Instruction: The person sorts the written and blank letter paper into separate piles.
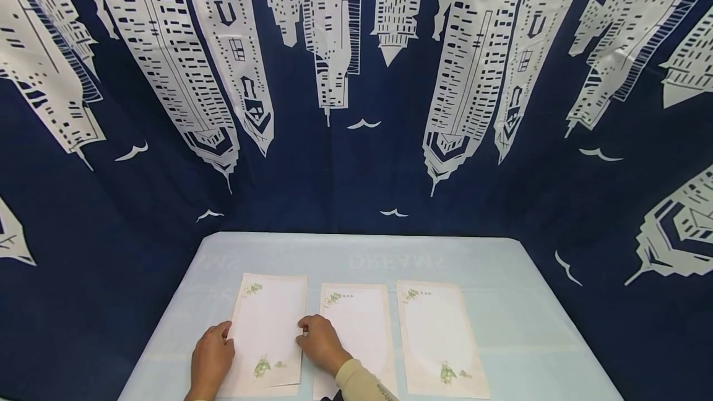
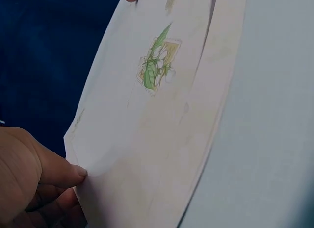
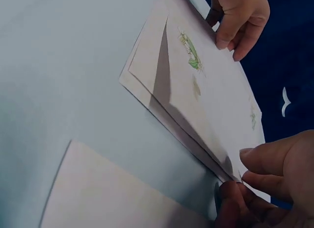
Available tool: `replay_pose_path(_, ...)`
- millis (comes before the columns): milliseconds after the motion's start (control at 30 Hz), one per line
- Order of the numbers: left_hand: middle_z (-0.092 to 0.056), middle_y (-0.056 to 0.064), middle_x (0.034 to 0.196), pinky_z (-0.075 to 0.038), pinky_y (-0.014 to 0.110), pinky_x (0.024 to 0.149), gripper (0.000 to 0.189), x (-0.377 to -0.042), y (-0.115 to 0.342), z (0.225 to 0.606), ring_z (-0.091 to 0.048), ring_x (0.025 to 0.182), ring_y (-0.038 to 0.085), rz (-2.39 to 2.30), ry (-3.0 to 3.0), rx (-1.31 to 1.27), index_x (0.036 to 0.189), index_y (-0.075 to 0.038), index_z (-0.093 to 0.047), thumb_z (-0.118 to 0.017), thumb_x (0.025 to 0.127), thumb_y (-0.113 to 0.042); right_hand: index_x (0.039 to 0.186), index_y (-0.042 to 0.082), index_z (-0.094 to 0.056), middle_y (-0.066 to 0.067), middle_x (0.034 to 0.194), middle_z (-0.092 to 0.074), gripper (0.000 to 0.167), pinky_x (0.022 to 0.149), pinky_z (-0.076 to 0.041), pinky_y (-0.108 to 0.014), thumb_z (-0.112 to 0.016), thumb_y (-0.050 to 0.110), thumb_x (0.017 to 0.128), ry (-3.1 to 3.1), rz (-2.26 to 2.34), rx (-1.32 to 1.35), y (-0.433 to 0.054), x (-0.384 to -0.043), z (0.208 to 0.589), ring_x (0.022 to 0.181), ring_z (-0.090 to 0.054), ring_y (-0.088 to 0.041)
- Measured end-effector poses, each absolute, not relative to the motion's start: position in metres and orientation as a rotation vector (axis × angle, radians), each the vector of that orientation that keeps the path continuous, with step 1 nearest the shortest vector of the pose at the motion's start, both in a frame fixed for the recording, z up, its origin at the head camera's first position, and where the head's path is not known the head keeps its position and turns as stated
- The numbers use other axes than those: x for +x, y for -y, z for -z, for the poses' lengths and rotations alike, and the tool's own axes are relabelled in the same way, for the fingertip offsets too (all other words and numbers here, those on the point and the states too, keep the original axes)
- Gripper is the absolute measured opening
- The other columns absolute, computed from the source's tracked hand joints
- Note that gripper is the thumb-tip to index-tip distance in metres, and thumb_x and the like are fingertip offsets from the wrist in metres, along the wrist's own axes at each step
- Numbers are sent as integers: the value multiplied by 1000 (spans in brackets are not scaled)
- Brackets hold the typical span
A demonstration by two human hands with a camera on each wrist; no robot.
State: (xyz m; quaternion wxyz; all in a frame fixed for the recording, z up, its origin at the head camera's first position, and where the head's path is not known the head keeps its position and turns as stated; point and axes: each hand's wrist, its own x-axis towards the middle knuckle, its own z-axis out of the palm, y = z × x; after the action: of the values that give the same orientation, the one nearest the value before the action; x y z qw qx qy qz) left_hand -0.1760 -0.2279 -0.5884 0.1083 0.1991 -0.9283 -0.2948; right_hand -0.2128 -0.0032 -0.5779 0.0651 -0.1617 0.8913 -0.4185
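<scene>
A cream sheet of paper with green floral prints lies at the left of a row of three paper spots. My left hand pinches its left edge, thumb on top, as the left wrist view shows. At its right edge, my right hand pinches the paper between thumb and fingers. In the right wrist view the upper sheet bows up at its near edge, over another sheet beneath it. The right forearm crosses the middle sheet and hides part of it.
A third printed sheet lies to the right of the middle one. All rest on a table with a pale blue cover. Behind and beside it hangs a navy cloth with white building prints.
</scene>
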Motion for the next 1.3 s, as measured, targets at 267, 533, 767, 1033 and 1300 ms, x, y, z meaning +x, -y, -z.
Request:
replay_pose_path(267, -64, 19, 95, -52, 49, 77, 40, -177, 227, 589, -64, 87, 35, 806, 2775, 620, 122, 15, -61, -69, 82, 10, 109, -8, -71, -6, 88, -64, 28, 76, -55, -37, -75, 5, 84, -2678, 1227, -503, 5, -208, 571, 81, -60, -19)
replay_pose_path(533, -64, 23, 102, -52, 50, 83, 40, -176, 219, 587, -64, 96, 40, 766, 2773, 700, 121, 13, -62, -70, 83, 7, 111, -3, -71, -2, 89, -64, 28, 75, -55, -37, -76, 10, 86, -2655, 1243, -490, -4, -207, 566, 80, -61, -17)
replay_pose_path(767, -63, 26, 111, -50, 54, 90, 37, -177, 206, 577, -62, 106, 44, 790, 2762, 673, 122, 11, -63, -70, 87, 2, 110, -2, -71, 1, 86, -62, 27, 69, -52, -31, -75, 11, 87, -2724, 1291, -469, -25, -208, 566, 75, -55, -10)
replay_pose_path(1033, -67, 23, 108, -52, 54, 83, 33, -177, 178, 574, -65, 97, 41, 916, 2768, 443, 117, 7, -68, -73, 86, -5, 109, -2, -71, 0, 88, -63, 27, 66, -51, -30, -75, 12, 86, -2788, 1331, -394, -53, -206, 562, 72, -56, -9)
replay_pose_path(1300, -70, 20, 101, -54, 53, 80, 31, -178, 140, 572, -68, 93, 38, 994, 2770, 276, 113, 7, -69, -74, 87, -9, 109, 0, -71, -5, 92, -67, 27, 69, -54, -35, -75, 13, 87, -2888, 1284, -250, -90, -204, 566, 77, -63, -16)
